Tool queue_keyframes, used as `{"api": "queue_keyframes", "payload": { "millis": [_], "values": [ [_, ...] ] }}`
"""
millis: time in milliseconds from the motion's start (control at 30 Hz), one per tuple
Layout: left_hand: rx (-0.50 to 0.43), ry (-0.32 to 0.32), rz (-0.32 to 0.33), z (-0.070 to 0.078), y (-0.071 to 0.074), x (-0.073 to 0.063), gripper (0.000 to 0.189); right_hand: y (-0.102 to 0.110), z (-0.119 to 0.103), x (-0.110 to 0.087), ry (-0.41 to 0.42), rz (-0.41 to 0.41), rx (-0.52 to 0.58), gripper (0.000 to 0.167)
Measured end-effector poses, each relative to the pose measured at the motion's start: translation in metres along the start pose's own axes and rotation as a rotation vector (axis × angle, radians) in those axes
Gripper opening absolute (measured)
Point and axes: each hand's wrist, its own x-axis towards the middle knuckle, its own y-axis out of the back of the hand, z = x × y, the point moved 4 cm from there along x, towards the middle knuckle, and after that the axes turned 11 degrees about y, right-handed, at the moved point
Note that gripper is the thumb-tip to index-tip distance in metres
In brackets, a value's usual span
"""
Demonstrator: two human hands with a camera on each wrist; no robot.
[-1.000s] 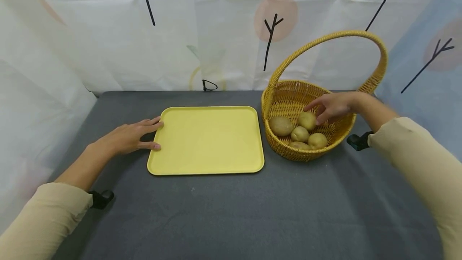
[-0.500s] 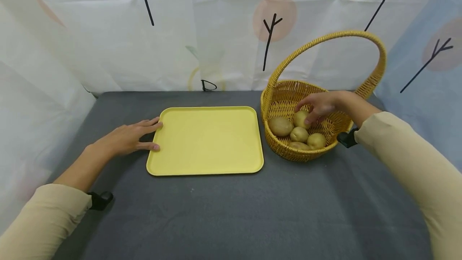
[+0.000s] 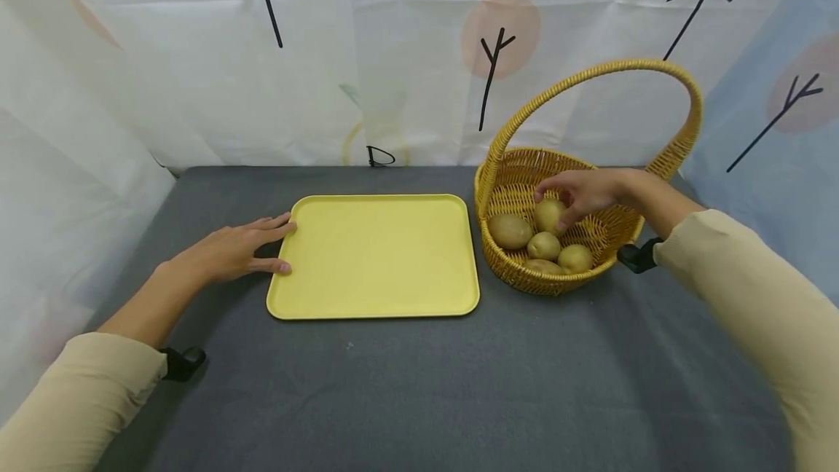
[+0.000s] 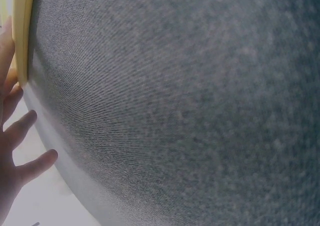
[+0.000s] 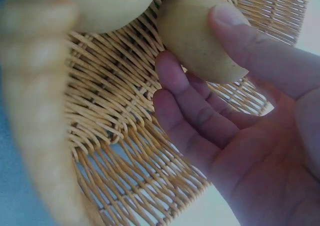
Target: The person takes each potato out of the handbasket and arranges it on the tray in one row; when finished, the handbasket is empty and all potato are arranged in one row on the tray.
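A woven yellow basket (image 3: 518, 284) with a tall arched handle holds several potatoes. My right hand (image 3: 586, 191) reaches into it under the handle and grips one round potato (image 3: 548, 215) near the middle. In the right wrist view the thumb lies on that potato (image 5: 192, 38), with the fingers curled along its other side. My left hand (image 3: 229, 250) rests at the left edge of a yellow rectangular tray (image 3: 376, 257), fingers spread, thumb and fingertips on the rim. Nothing lies on the tray. The left wrist view shows the spread fingers (image 4: 37, 167) at its left side.
Other potatoes, among them a larger one (image 3: 510, 231) and a small one (image 3: 543, 246), lie close to the gripped potato. The basket stands just right of the tray on a dark grey cloth (image 3: 406, 384). A printed white curtain (image 3: 419, 79) hangs behind.
My right hand has moved left and closed round the potato, which has shifted slightly left within the basket. The left hand and the tray stay as they were.
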Motion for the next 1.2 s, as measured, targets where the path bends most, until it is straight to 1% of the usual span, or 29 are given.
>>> {"api": "queue_keyframes", "payload": {
  "millis": [100,200,267,400,467,567,633,767,867,933,1067,1133,1200],
  "values": [
    [-0.002,-0.003,-0.001,0.001,0.000,0.000,0.093,0.002,-0.003,-0.009,0.028,0.048,0.008,0.066],
    [-0.006,-0.002,-0.003,0.000,0.000,0.001,0.093,0.002,-0.011,-0.019,0.071,0.086,0.020,0.068],
    [-0.006,-0.001,-0.002,-0.001,0.000,0.001,0.094,0.002,-0.021,-0.026,0.113,0.105,0.034,0.069],
    [-0.003,0.002,-0.003,-0.002,0.001,0.001,0.095,0.000,-0.043,-0.035,0.170,0.122,0.080,0.070],
    [0.002,0.002,-0.005,-0.002,0.000,0.002,0.095,-0.003,-0.056,-0.035,0.206,0.126,0.093,0.070],
    [0.006,0.001,-0.009,-0.002,-0.001,0.002,0.096,-0.010,-0.075,-0.030,0.266,0.110,0.116,0.069],
    [0.008,0.002,-0.008,-0.002,-0.001,0.002,0.096,-0.017,-0.087,-0.024,0.323,0.091,0.130,0.068],
    [0.014,0.002,0.001,-0.004,-0.002,0.003,0.096,-0.030,-0.108,-0.001,0.439,0.057,0.195,0.064],
    [0.018,0.001,0.000,-0.005,-0.003,0.003,0.097,-0.039,-0.121,0.022,0.495,0.068,0.235,0.059],
    [0.016,0.000,-0.002,-0.006,-0.003,0.003,0.098,-0.046,-0.129,0.037,0.505,0.091,0.262,0.056],
    [0.017,-0.002,-0.002,-0.006,-0.003,0.004,0.099,-0.061,-0.146,0.067,0.483,0.127,0.297,0.052],
    [0.019,-0.002,-0.002,-0.006,-0.003,0.004,0.099,-0.070,-0.153,0.082,0.474,0.132,0.314,0.051],
    [0.021,-0.001,-0.002,-0.006,-0.003,0.005,0.099,-0.079,-0.160,0.097,0.472,0.137,0.308,0.050]
  ]
}}
